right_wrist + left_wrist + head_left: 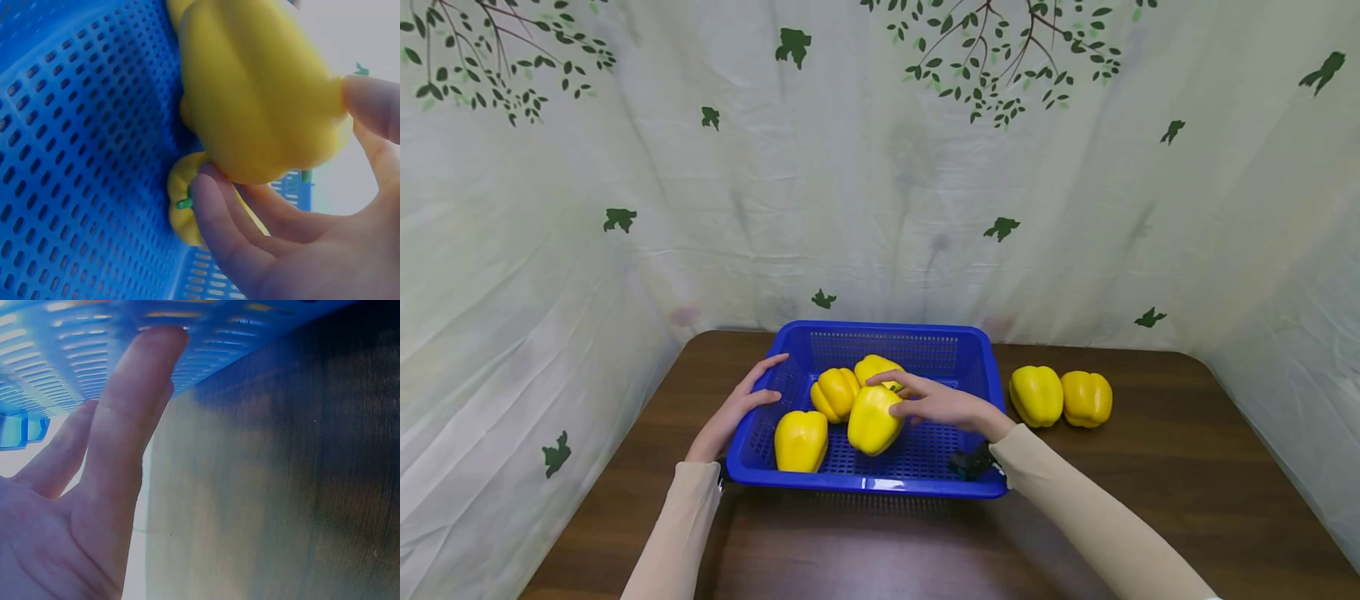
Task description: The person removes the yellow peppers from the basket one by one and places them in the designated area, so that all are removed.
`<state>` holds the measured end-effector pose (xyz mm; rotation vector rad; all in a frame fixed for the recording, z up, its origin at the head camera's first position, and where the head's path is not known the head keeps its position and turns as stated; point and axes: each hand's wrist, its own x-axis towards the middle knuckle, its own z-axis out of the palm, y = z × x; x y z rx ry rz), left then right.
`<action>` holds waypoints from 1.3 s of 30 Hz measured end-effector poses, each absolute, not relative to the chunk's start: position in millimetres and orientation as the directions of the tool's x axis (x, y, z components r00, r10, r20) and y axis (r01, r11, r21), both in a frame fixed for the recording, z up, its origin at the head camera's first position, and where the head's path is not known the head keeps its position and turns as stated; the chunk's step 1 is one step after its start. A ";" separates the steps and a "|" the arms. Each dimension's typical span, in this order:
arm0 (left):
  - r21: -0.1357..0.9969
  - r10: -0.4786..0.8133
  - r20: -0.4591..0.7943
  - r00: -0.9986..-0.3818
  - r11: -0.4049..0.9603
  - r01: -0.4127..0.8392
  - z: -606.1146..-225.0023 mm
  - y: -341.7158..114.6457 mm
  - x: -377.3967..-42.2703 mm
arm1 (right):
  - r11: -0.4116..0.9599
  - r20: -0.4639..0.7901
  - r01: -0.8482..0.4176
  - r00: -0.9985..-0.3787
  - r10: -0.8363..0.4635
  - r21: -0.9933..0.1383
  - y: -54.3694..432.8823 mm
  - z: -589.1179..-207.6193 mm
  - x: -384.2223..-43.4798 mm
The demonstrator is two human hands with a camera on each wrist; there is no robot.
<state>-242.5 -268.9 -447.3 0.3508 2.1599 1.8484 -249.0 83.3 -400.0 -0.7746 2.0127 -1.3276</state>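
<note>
A yellow bell pepper (874,421) is held by my right hand (936,402) inside the blue basket (865,482). In the right wrist view the thumb (375,103) presses one side of this pepper (262,87) and the other fingers curl beneath it. Around it in the basket are several more yellow peppers, one at the front left (801,442) and one behind it (835,395). My left hand (741,408) grips the basket's left rim, thumb and a finger over the edge; in the left wrist view other fingers (134,394) lie against its slotted outer wall.
Two yellow peppers, a nearer-in one (1037,397) and an outer one (1087,399), stand side by side on the brown wooden table (1157,500), right of the basket. A pale curtain (880,192) printed with leaves hangs behind the table and along its sides.
</note>
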 end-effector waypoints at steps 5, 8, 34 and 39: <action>0.988 0.357 -0.051 -0.933 0.155 0.005 -448.1 -268.7 -241.5 | 0.284 -0.110 -0.144 -0.687 -0.718 -0.948 89.5 -393.6 -247.9; 0.988 0.352 -0.054 -0.934 0.156 0.001 -447.9 -268.5 -241.4 | 0.266 -0.085 -0.147 -0.712 -0.697 -0.953 93.4 -389.5 -247.2; 0.986 0.340 -0.064 -0.938 0.167 -0.007 -449.2 -269.6 -242.6 | 0.151 -0.046 -0.049 -0.823 -0.567 -0.987 127.4 -371.5 -244.9; 0.984 0.335 -0.064 -0.940 0.178 -0.003 -447.6 -268.4 -241.8 | 0.127 -0.014 -0.063 -0.847 -0.531 -0.990 135.1 -369.6 -244.2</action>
